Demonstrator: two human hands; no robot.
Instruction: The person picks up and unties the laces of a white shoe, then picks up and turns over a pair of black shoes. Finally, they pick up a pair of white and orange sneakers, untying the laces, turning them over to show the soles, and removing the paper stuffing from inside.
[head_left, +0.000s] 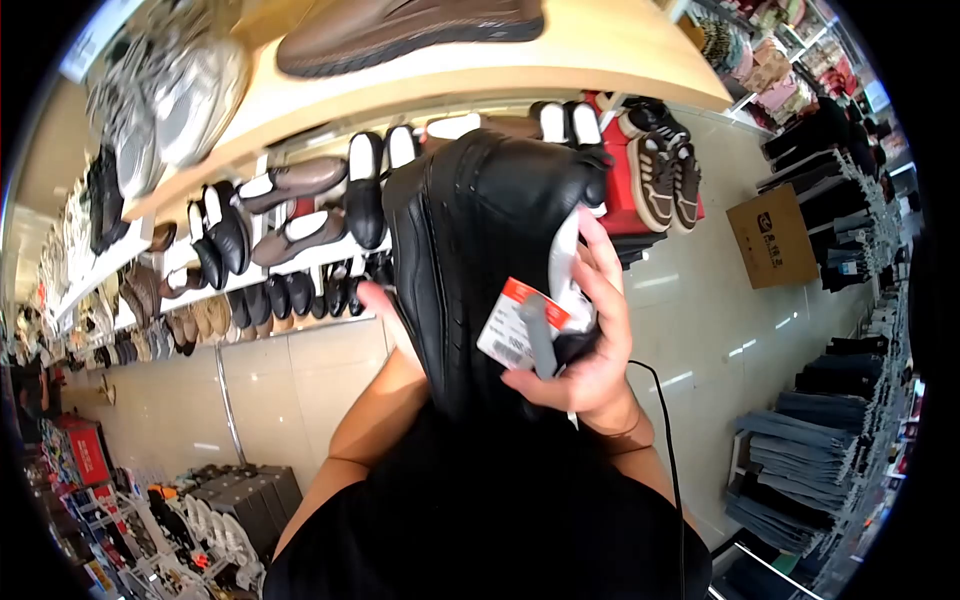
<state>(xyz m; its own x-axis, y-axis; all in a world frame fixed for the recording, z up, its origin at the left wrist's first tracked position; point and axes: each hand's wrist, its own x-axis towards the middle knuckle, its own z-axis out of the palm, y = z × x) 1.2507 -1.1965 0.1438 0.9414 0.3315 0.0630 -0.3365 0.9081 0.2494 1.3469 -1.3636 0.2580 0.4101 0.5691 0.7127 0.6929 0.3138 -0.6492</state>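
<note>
A bulky black leather item [490, 210] with stitched seams and rounded edges is held up between my two hands, close in front of my chest. I cannot tell whether it is a bag or footwear. My left hand [398, 325] grips its left side, fingers hidden behind it and thumb sticking out. Along the right edge, the fingers of my right hand [600, 345] curl round it beside some white paper [566, 265]. A red and white price tag [505, 335] hangs on the front, with a grey security tag [540, 340] over it near my right thumb.
Ahead, a wooden shelf [640, 72] carries a brown shoe [410, 38] and silver sneakers [195, 105]. Lower racks hold rows of shoes [285, 185]. To the right are brown sneakers [655, 180], a cardboard box [770, 240] and folded jeans [800, 455]. A black cable [665, 420] hangs beside my right arm.
</note>
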